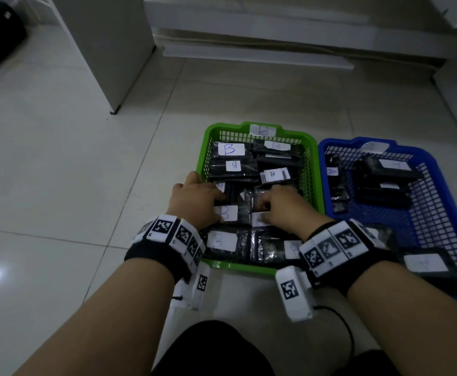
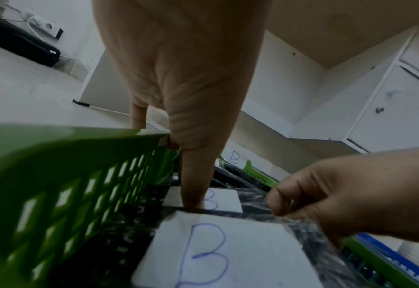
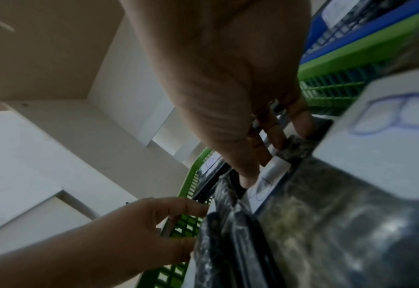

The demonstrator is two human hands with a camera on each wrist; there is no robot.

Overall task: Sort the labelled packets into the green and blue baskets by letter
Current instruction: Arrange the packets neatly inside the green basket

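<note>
Nearest, both hands reach into the green slatted plastic basket (image 1: 205,147) on the pale tiled floor (image 1: 59,158). The left hand (image 1: 194,198) presses its thumb onto a black plastic-wrapped packet with a white "B" label (image 1: 228,213), other fingers over the basket's rim. The right hand (image 1: 283,208) curls its fingers into neighbouring packets; whether it grips one, I cannot tell. Beyond, to the right, the blue plastic basket (image 1: 425,213) holds "A" packets (image 1: 335,180).

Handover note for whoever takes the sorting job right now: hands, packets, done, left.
Left hand: in the green basket, thumb pressing a B packet.
Right hand: fingers curled on packets mid-basket; grip unclear.
Done: B packets fill the green basket; a few packets, one reading A, in the blue basket.
Left: no loose packets on the floor; check green for strays.
</note>
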